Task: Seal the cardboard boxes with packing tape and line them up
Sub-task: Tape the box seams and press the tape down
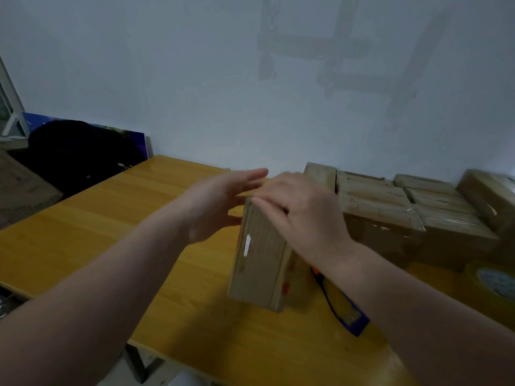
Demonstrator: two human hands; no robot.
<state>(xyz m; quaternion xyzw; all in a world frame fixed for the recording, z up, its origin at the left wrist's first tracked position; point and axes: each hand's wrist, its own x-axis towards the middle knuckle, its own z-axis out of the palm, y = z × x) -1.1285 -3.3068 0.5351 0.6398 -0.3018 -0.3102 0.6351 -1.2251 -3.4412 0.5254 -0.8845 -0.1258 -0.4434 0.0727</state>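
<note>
Head view only, some motion blur. Single cardboard box [259,257] stands on end near the middle of the yellow bench [111,218], narrow face toward the camera, with a small white sliver on that face and orange marks on its right side. Right hand [303,210] lies over the top end of the box, fingers fairly straight and laid flat across the upper edge, pressing rather than pinching; the thumb is hidden. Left hand [220,207] is spread, fingers straight, palm facing the box's left side near the top, touching or just short of it, too blurred to say which. Neither hand holds tape. A row of taped boxes [390,207] sits along the wall at the back right, packed side by side, just beyond the right hand. A tape roll [496,282] lies at the right edge of the bench, and a blue and yellow tool [345,310] lies under the right forearm, probably a cutter or dispenser, not clear. A black bag [75,154] sits off the bench at far left. Step, as a guess: smoothing tape down or squaring up this box while it stands on end; I cannot tell whether its seam is sealed. Next move likely calls for both hands clasping the sides, then carrying it right and setting it flush against the row, or a reach to the tape roll if the seam is open.
</note>
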